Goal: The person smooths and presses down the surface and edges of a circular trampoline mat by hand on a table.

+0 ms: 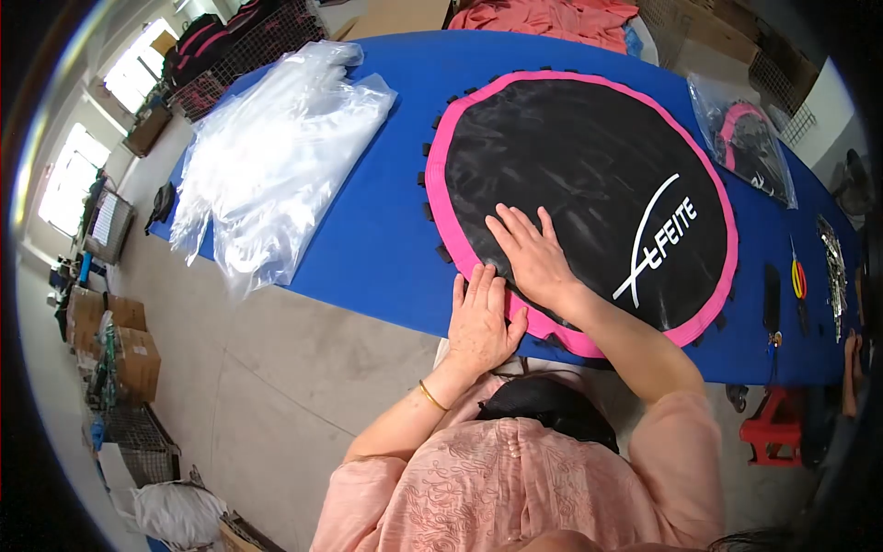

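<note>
A round black trampoline mat (552, 138) with a pink border, small black tabs around its rim and white "FEITE" lettering lies flat on the blue table (386, 267). My right hand (533, 258) rests palm down on the black fabric near the border, fingers spread. Closer to me, my left hand (483, 322) lies at the mat's near-left edge, its fingertips at the pink border and its thumb apart. Neither hand is closed on anything visible.
Clear plastic bags (285, 156) are piled on the left. At right sit a bagged pink-and-black mat (740, 138), yellow-red handled snips (798, 279), a black tool (771, 299) and metal pieces (833, 267). A red stool (774, 428) stands below; another person's hand (853, 354) shows at far right.
</note>
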### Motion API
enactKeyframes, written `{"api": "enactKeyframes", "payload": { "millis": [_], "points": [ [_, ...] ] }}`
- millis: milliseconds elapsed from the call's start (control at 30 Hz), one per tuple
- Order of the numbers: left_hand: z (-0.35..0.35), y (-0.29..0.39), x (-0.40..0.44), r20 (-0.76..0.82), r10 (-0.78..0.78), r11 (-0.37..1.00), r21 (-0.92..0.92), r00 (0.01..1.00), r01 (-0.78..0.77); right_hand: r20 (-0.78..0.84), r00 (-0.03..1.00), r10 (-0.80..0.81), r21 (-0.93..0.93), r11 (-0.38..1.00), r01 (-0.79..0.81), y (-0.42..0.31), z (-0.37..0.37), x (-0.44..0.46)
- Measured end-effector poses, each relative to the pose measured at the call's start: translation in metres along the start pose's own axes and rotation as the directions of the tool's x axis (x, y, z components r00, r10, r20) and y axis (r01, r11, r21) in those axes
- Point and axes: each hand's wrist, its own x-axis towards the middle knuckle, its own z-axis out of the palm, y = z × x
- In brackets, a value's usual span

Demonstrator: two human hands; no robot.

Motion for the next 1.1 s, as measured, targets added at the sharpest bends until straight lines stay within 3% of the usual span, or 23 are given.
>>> {"api": "enactKeyframes", "payload": {
  "millis": [167, 467, 867, 967, 1100],
  "points": [
    [-0.003, 0.001, 0.001, -0.006, 0.015, 1.000, 0.009, 1.000, -0.015, 0.051, 0.999, 0.010, -0.053, 0.999, -0.008, 0.013, -0.020, -0.024],
    [-0.008, 0.007, 0.003, -0.025, 0.047, 0.997, 0.068, 0.999, -0.045, -0.096, 0.982, 0.162, -0.132, 0.976, -0.174, 0.058, -0.008, -0.003],
    [-0.011, 0.005, 0.005, 0.042, -0.020, 1.000, 0.013, 0.999, 0.019, -0.079, 0.996, 0.027, 0.050, 0.998, -0.023, -0.006, 0.022, 0.041],
    [-0.021, 0.002, 0.008, 0.105, -0.189, 0.975, 0.135, 0.976, 0.174, -0.025, 1.000, 0.010, 0.046, 0.999, -0.009, -0.009, 0.021, 0.036],
    [-0.021, -0.005, 0.007, 0.133, -0.177, 0.977, 0.139, 0.975, 0.159, 0.007, 1.000, 0.011, 0.035, 0.999, -0.012, -0.007, 0.012, 0.028]
  ]
}}
